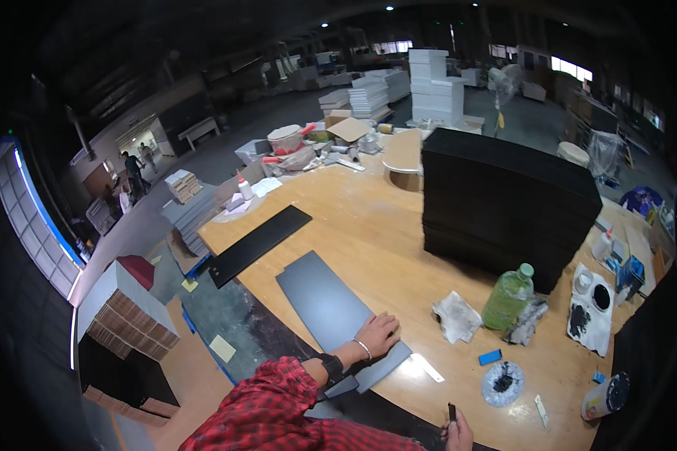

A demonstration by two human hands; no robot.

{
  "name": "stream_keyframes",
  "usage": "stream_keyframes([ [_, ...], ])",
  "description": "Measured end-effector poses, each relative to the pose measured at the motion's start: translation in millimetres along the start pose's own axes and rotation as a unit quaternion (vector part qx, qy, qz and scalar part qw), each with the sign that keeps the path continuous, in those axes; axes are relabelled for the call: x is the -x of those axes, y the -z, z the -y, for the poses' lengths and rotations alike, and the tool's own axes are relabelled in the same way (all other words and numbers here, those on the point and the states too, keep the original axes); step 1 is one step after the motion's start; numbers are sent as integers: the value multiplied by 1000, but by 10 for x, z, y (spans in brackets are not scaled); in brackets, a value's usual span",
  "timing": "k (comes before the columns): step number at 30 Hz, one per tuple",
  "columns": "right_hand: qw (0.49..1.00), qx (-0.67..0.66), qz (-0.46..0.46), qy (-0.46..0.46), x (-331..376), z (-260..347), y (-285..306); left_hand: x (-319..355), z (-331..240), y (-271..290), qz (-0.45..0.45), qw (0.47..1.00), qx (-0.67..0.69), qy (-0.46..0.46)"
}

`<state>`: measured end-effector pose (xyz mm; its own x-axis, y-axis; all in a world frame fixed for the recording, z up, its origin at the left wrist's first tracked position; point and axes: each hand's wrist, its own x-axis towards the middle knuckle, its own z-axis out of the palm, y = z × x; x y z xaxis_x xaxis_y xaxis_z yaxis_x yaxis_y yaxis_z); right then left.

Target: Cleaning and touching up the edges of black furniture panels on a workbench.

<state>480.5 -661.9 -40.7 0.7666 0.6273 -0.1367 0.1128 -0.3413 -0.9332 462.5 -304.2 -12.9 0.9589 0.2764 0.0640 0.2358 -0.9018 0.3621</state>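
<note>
Steadying step, apparently: left hand (377, 335) rests, fingers loosely apart, on grey board (325, 292).
Right hand (458, 434) clamped on small dark stick (452, 413); next move likely needs board steady.

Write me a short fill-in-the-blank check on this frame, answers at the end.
1. The right hand holds a small dark object, while the grey panel lies under the person's ____.
2. The bottle on the table is ____ in colour.
3. The plaid sleeve is black and ____.
4. The tall stack behind the bottle is ____ in colour.

Missing words: left hand; green; red; black.
</note>
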Motion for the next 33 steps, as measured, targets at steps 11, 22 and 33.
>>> stream_keyframes([
  [11,979,-87,-33,-180,-47,708,-1196,154,249,-33,12,996,18,-84],
  [22,965,-158,-44,-204,-811,790,-1121,494,604,331,91,986,52,-129],
  [33,953,-151,-186,-183,-686,1271,-1079,525,530,279,116,983,39,-135],
])
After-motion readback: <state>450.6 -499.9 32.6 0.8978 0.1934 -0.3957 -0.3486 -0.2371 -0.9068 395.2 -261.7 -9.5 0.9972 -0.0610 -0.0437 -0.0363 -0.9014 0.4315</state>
